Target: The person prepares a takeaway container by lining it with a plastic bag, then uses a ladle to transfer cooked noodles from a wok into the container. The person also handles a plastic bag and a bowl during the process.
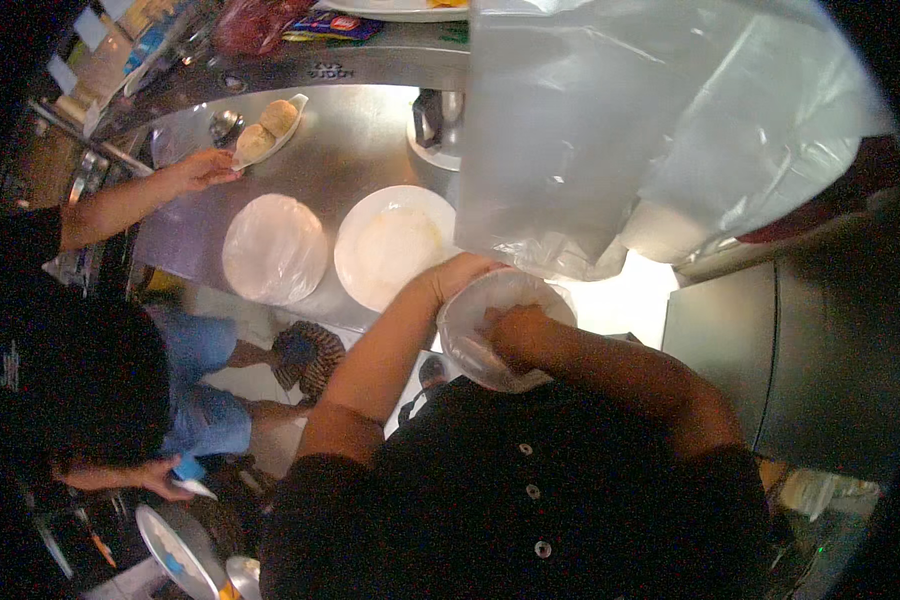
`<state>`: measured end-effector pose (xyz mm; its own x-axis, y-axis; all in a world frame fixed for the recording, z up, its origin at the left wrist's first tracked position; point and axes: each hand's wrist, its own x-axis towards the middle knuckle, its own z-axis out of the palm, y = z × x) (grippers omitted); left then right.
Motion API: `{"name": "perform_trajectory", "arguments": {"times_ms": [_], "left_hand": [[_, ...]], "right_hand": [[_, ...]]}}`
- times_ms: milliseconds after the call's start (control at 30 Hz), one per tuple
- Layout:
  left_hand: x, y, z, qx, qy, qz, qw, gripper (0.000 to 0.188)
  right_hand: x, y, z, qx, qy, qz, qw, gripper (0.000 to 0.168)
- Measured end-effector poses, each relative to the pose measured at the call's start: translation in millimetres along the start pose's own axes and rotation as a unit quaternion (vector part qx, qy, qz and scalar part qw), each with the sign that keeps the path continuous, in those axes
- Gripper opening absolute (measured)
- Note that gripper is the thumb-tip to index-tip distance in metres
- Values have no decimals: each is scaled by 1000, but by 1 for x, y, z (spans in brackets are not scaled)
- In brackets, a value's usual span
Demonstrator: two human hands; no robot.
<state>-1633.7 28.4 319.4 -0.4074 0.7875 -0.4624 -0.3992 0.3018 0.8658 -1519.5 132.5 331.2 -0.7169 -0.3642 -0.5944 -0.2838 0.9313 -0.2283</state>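
In front of my chest is a round, translucent plastic-covered thing (465,341); whether it is a bowl or a bagged disc is unclear. My left hand (471,268) holds it at its far left edge, fingers partly hidden behind it. Against its middle, or inside it, rests my right hand (521,334), fingers bent and their tips not visible. Beyond my left forearm lies a white plate (394,244) on the steel counter (345,142). Left of that plate sits a pale round thing wrapped in clear plastic (276,249).
A large translucent plastic sheet or bag (555,135) hangs at the right. At left, another person's hand (208,169) grips a small white dish (292,135) bearing two breaded balls. Their other hand (161,478) holds something blue and white. A steel cabinet (832,375) stands right.
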Motion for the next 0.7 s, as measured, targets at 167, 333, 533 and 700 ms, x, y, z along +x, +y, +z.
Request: {"name": "perform_trajectory", "arguments": {"times_ms": [167, 333, 533, 700], "left_hand": [[-2, -17, 15, -197, -100, -52, 974, 30], [-11, -7, 26, -222, -48, -78, 971, 33], [-14, -4, 26, -247, -68, -51, 965, 31], [-13, -21, 15, -221, -10, -71, 973, 31]], "right_hand": [[40, 15, 53, 114, 166, -69, 977, 45], [65, 28, 53, 190, 58, -148, 969, 36], [46, 38, 32, 166, -13, -176, 970, 24], [-30, -2, -24, -14, 94, -58, 994, 19]]}}
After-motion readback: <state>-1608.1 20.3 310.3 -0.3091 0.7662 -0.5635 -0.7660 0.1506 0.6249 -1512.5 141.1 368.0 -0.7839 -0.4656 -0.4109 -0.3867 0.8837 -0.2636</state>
